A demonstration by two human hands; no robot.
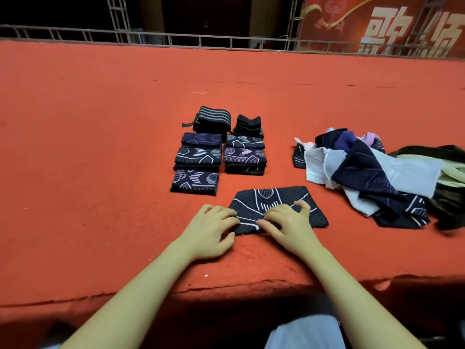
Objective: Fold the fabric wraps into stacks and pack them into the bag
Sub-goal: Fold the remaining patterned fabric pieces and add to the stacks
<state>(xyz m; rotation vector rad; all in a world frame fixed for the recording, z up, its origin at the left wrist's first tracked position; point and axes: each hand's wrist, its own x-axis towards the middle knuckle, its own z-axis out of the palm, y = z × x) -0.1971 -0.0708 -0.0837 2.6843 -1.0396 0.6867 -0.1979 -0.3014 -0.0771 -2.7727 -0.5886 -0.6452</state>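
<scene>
While both our hands work the near edge of the dark navy quilted wrap with white line pattern (279,209), our left hand (210,230) lies with relaxed fingers on its left corner and our right hand (286,222) curls its fingertips onto the cloth, thumb at the hem. We judge it light, soft and floppy, best pinched at corners. Beyond sit the folded stacks (219,151); right, the unfolded pile (364,177) beside a dark olive bag (450,200), all on red carpet (100,147).
</scene>
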